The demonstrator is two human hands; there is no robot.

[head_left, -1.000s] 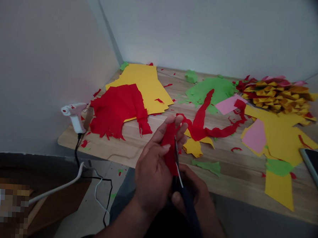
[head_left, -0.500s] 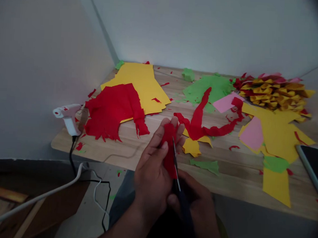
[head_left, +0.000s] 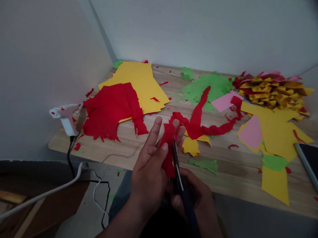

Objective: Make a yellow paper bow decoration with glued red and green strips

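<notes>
Held upright in my left hand (head_left: 150, 164) is a strip of red crepe paper (head_left: 167, 162), pinned by the thumb against the fingers, with the index finger stretched out apart from it. My right hand (head_left: 196, 193) grips a pair of dark-handled scissors (head_left: 178, 171). Their blades point up and away from me and lie along the right edge of the strip. Whether the blades are fully closed is hard to see. Beyond my fingers, a long torn red paper strip (head_left: 197, 122) lies on the table over yellow scraps (head_left: 191, 146).
A red crepe sheet (head_left: 108, 109) covers part of a yellow paper stack (head_left: 136, 73). At left stands a corded glue gun (head_left: 67, 118). Green paper (head_left: 203, 87), pink pieces (head_left: 251, 132), a heap of folded yellow paper (head_left: 276, 91) and a phone (head_left: 312, 166) spread across the wooden table (head_left: 125, 149).
My left index finger has lifted away from the red strip and straightened. The scissors have shifted slightly, still along the strip's right edge. The view has moved a little.
</notes>
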